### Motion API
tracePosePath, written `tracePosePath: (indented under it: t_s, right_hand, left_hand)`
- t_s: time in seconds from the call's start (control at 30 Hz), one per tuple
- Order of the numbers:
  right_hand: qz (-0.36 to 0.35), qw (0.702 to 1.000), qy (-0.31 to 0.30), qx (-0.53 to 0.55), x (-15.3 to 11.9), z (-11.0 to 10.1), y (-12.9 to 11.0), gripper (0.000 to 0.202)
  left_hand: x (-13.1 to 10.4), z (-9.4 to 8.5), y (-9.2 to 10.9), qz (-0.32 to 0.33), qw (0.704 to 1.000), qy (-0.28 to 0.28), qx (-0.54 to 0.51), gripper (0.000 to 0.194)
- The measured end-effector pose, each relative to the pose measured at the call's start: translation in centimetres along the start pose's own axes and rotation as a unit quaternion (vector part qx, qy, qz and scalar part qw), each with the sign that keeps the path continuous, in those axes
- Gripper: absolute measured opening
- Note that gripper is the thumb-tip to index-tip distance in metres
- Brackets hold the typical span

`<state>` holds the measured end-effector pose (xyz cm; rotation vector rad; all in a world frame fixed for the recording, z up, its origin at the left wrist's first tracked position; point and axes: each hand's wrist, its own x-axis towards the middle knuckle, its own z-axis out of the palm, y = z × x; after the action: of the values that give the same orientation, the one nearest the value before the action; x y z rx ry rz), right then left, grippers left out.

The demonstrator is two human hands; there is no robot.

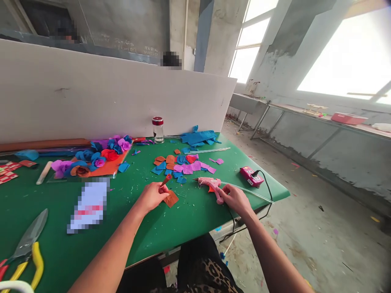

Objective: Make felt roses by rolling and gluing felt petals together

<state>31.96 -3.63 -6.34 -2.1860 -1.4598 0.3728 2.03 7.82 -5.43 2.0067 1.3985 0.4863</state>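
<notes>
Green worktop underlies the left grip, which pinches, sensibly by its base, a likely light, crushable paper roll jutting beyond it; the right grip holds a glue gun.

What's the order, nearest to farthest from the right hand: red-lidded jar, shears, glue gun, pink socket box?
1. Glue gun: touching the right hand.
2. Pink socket box: just right.
3. Red-lidded jar: back, leftward.
4. Shears: front left.
</notes>
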Motion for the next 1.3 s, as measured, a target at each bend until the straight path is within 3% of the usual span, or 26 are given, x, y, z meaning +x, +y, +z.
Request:
tracePosePath:
  t_s: [0.23,0.4,0.5,0.63,0.73,0.83,0.93,1.17,1.3]
  right_hand:
    - [0.032,0.999,-0.034,0.002,0.1,0.6,-1.8,0.038]
    - [0.011,0.983,-0.04,0.178,-0.6,0.2,-1.0,0.045]
    - [0.04,0.927,-0.082,0.363,-1.3,-0.4,-0.8,0.044]
    - [0.106,0.804,-0.124,0.572,-2.1,-1.1,-0.9,0.036]
    - [0.124,0.722,-0.174,0.658,-2.4,-0.8,-1.3,0.036]
    - [0.098,0.676,-0.228,0.694,-2.6,0.1,-2.0,0.04]
    - [0.059,0.695,-0.239,0.675,-2.7,0.7,-2.9,0.043]
    - [-0.053,0.851,-0.226,0.471,-2.7,-0.3,-5.0,0.049]
    - [-0.089,0.883,-0.244,0.392,-2.2,-0.2,-5.7,0.052]
  left_hand:
    - [-0.3,0.3,-0.5,0.006,0.999,0.016,-0.038,0.004]
    - [-0.4,0.3,-0.5,0.011,0.999,0.007,-0.033,0.003]
    - [-0.4,0.3,-0.6,0.01,0.999,0.002,-0.037,0.005]
    - [-0.3,0.4,-0.7,0.016,0.999,0.006,-0.04,0.006]
    - [-0.3,0.4,-0.8,0.015,0.999,0.008,-0.041,0.006]
    - [-0.3,0.5,-0.9,0.018,0.999,0.009,-0.051,0.006]
    - [-0.3,0.6,-1.0,0.018,0.998,0.006,-0.055,0.005]
    - [-0.1,0.6,-1.1,0.021,0.999,-0.01,-0.045,0.01]
    - [-0.1,0.4,-1.0,0.024,0.999,-0.016,-0.036,0.013]
